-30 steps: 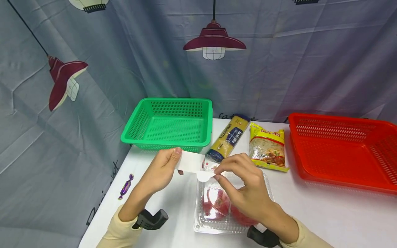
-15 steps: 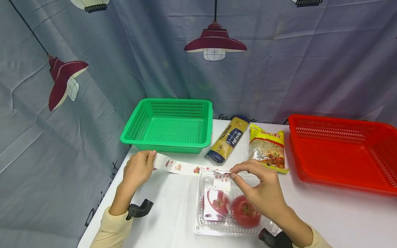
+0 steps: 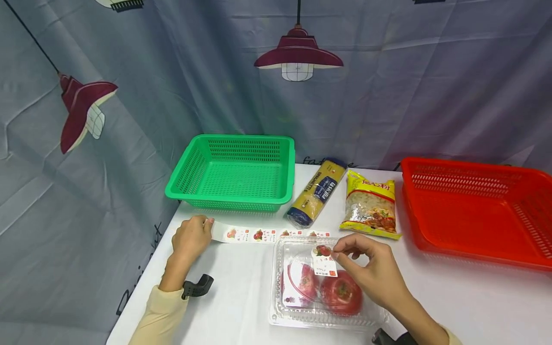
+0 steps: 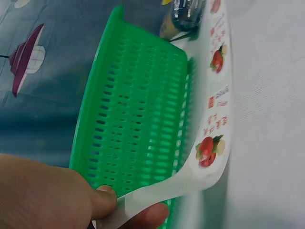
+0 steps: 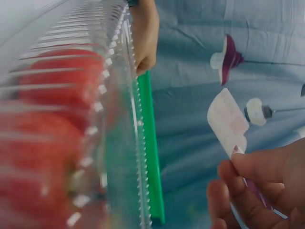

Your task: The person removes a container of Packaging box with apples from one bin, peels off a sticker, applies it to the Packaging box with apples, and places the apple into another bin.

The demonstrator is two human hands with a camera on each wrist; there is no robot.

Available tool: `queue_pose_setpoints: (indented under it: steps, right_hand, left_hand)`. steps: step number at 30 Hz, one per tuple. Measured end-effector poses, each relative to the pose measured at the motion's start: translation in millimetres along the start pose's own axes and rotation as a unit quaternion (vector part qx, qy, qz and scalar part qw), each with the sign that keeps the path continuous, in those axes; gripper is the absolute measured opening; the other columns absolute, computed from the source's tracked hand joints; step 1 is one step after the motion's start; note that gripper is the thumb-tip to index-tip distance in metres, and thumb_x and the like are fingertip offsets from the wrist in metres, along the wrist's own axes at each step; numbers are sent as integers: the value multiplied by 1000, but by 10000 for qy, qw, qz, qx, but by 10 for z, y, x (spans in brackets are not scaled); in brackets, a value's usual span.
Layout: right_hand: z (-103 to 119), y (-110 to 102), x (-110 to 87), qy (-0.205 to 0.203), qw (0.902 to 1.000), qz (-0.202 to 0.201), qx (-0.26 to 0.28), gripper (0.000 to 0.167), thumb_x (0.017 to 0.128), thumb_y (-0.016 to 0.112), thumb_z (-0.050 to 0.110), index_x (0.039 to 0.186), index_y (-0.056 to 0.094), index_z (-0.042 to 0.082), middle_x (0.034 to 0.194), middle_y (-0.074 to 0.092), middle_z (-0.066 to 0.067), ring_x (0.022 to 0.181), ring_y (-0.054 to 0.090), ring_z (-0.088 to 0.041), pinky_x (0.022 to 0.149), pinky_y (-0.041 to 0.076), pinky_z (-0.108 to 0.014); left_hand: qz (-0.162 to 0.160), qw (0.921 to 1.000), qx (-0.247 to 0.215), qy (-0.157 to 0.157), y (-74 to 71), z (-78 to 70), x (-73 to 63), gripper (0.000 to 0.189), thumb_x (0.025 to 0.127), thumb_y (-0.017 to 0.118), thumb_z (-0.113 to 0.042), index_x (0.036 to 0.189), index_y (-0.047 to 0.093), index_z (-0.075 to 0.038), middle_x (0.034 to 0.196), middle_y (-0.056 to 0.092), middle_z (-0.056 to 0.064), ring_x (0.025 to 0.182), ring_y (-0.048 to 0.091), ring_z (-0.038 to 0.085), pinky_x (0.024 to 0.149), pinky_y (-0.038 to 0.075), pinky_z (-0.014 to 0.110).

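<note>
My left hand point(image 3: 190, 239) pinches the end of a long sticker strip point(image 3: 267, 235) printed with red fruit. In the left wrist view, the strip point(image 4: 209, 157) curves away from the thumb and finger. My right hand point(image 3: 373, 270) pinches a single sticker point(image 3: 324, 266) by its upper right corner, above a clear plastic clamshell box point(image 3: 278, 316). In the right wrist view the sticker point(image 5: 226, 121) stands apart from the box. Red apples point(image 3: 342, 293) show through the lid; the left one is partly covered by a printed ring.
A green basket point(image 3: 228, 203) stands at the back left. Behind the box lie a spaghetti pack point(image 3: 316, 194) and a yellow food packet point(image 3: 372, 208). A red basket point(image 3: 478, 227) is on the right. The white table's point(image 3: 241, 297) left edge runs beside my left forearm.
My left hand has moved left, drawing the strip out straight and then lower. One sticker has come off the strip into my right hand, which has moved right, over the box.
</note>
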State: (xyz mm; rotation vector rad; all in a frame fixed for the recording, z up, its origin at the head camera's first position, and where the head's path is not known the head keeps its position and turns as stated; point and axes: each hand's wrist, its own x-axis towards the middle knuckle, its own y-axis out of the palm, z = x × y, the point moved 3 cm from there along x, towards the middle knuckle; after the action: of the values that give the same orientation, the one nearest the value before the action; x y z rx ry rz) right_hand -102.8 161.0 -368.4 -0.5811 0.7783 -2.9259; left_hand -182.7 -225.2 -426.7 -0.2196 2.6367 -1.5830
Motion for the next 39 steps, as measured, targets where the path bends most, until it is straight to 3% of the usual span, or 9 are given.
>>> queue_pose_setpoints:
  steps: [7, 13, 17, 21, 24, 28, 33, 39]
  right_hand:
    - [-119, -35, -116, 168, 9985, 478, -217, 26, 85, 75, 0, 96, 75, 24, 89, 69, 17, 72, 60, -9, 65, 51, -26]
    - [-155, -58, -217, 439, 9959, 626, -493, 26, 82, 79, 4, 95, 76, 26, 86, 68, 19, 70, 58, -8, 62, 50, -25]
    - [-175, -61, -273, 471, 9949, 663, -592, 27, 79, 80, 0, 93, 77, 23, 84, 68, 19, 67, 57, -7, 60, 50, -24]
    - [-193, -55, -301, 341, 9955, 605, -649, 30, 76, 80, -6, 92, 77, 20, 81, 68, 19, 64, 55, -6, 56, 49, -24]
    - [-202, -49, -317, 282, 9952, 572, -737, 31, 75, 81, -6, 92, 77, 19, 80, 67, 20, 62, 53, -5, 55, 48, -24]
    - [-203, -37, -319, 187, 9946, 557, -852, 31, 74, 81, -7, 92, 77, 19, 79, 66, 21, 61, 52, -4, 54, 47, -23]
    - [-204, -29, -317, 67, 9939, 552, -948, 31, 73, 81, -7, 92, 77, 18, 80, 66, 21, 61, 50, -2, 54, 46, -22]
    - [-217, -3, -323, 27, 9921, 589, -1110, 31, 73, 82, -7, 93, 77, 16, 79, 65, 21, 61, 49, -1, 54, 47, -21]
  left_hand:
    - [121, 9998, 133, 45, 131, -15, 52, 34, 103, 51, -25, 77, 63, -7, 65, 58, 10, 58, 55, 27, 48, 40, 42]
    - [-235, 9990, 377, 46, 141, -28, 105, 41, 103, 51, -24, 64, 51, -10, 63, 56, 14, 60, 59, 36, 47, 41, 47]
    - [-383, 9982, 464, 22, 159, -21, 135, 37, 101, 53, -22, 67, 55, -9, 72, 63, 22, 68, 63, 44, 48, 43, 53]
    - [-359, 9981, 503, 57, 214, -13, 142, 32, 101, 54, -21, 75, 62, -4, 76, 65, 26, 67, 63, 46, 48, 44, 54]
    - [-401, 9977, 532, 75, 248, -17, 132, 25, 99, 57, -20, 92, 68, 1, 81, 66, 29, 67, 64, 47, 48, 44, 55]
    - [-605, 9968, 494, 161, 261, -33, 105, 27, 95, 62, -18, 110, 67, 5, 86, 68, 28, 65, 64, 46, 47, 45, 53]
    - [-894, 9944, 467, 302, 260, -71, 69, 30, 92, 67, -15, 113, 63, 5, 87, 66, 25, 65, 63, 45, 45, 45, 52]
    - [-925, 9942, 518, 183, 263, -89, 29, 34, 91, 68, -18, 118, 62, 1, 102, 63, 28, 82, 62, 48, 55, 47, 61]
